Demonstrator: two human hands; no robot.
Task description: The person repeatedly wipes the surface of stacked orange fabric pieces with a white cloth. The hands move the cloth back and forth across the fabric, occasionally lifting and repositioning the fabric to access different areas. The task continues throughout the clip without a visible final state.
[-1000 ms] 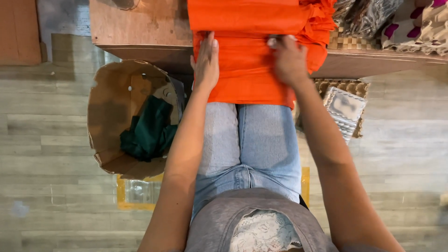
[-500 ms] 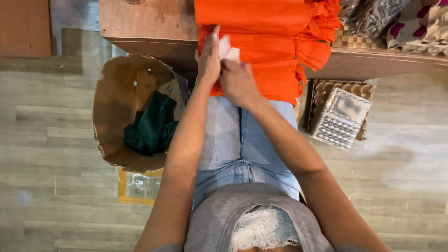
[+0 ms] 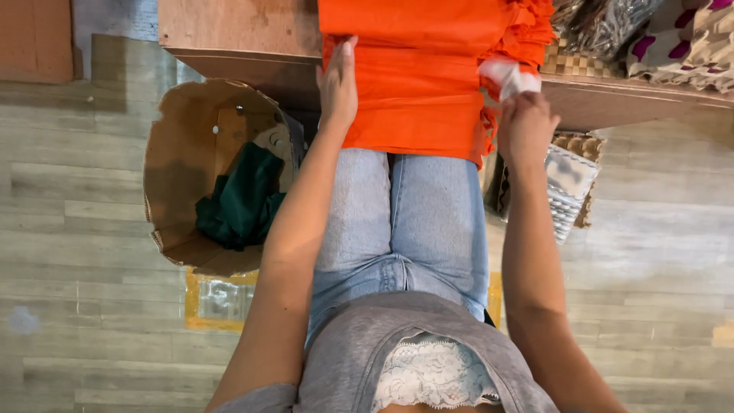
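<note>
An orange cloth (image 3: pixel 417 84) hangs over the front edge of a wooden table (image 3: pixel 237 34) and down onto my lap. My left hand (image 3: pixel 338 86) lies flat on the cloth's left edge, fingers together, pressing it against the table edge. My right hand (image 3: pixel 524 126) is at the cloth's right side, closed on a small white piece (image 3: pixel 506 75) that looks like paper or tape, held just off the frayed orange edge.
An open cardboard box (image 3: pixel 180 153) with dark green cloth (image 3: pixel 243 197) inside stands on the wooden floor at my left. At my right, egg trays and a clear plastic blister tray (image 3: pixel 567 183) lie under the table. Patterned items and bags sit on the table's far right.
My right hand carried the white piece from the cloth's left side, beside my left hand, across to the right edge. My left hand stayed on the cloth.
</note>
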